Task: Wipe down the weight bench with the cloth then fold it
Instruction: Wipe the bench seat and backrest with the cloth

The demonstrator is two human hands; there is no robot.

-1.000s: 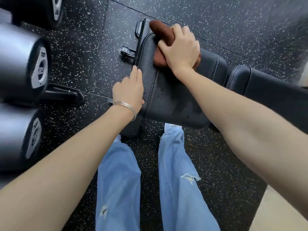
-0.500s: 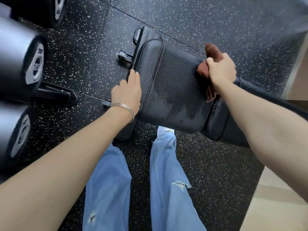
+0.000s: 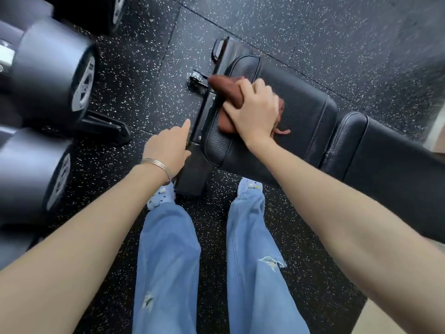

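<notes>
A black padded weight bench (image 3: 305, 112) runs from the centre to the right edge of the head view. My right hand (image 3: 255, 112) grips a bunched brown cloth (image 3: 228, 91) and presses it on the bench's left end, near the pad's edge. My left hand (image 3: 168, 148), with thin bracelets at the wrist, hovers by the bench's black metal frame (image 3: 199, 131) with the fingers extended; I cannot tell whether it touches the frame.
Large dark dumbbell heads (image 3: 55, 73) on a rack fill the left side. The floor (image 3: 313, 25) is black speckled rubber tile. My legs in light blue jeans (image 3: 168, 249) stand just in front of the bench. A pale floor strip (image 3: 390, 319) shows at lower right.
My right hand has swept the cloth back from the bench's middle seam to its left end. My left hand has come off the pad's edge and now sits beside the frame.
</notes>
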